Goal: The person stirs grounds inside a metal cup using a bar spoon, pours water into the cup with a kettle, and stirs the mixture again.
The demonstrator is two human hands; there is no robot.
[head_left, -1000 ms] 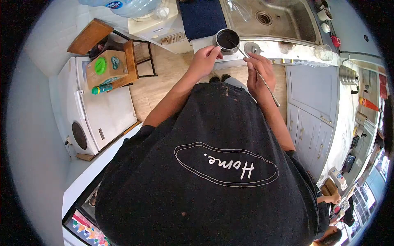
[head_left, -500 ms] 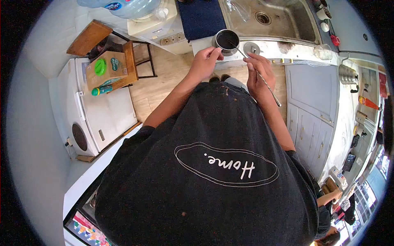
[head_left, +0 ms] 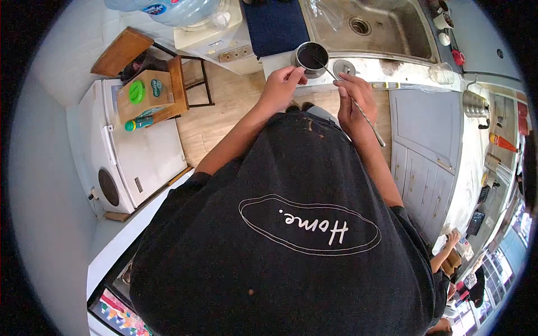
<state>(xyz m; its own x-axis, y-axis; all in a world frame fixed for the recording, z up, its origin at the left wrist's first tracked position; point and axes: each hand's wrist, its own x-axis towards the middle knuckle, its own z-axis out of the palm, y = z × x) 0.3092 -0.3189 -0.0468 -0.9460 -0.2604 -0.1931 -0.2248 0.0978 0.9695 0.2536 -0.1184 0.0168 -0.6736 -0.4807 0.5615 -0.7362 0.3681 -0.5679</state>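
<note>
A round metal cup with dark liquid inside stands at the front edge of the white counter. My left hand is closed at its near left side, thumb and fingers pinched there; the exact part gripped is hidden. Between the fingers of my right hand runs a long bar spoon with a twisted shaft. Its lower end dips into the liquid, and its upper end points back toward my forearm. Just right of the cup lies a round metal lid.
Behind the cup are a dark blue mat and a steel sink. A water dispenser stands left of them. Further left, a wooden chair holds a cardboard box. Another person's arm shows at lower right.
My hands, the cup and the bar spoon stay almost in place, with only a slight shift of the spoon. At lower right, the other person's arm has moved upward in the view.
</note>
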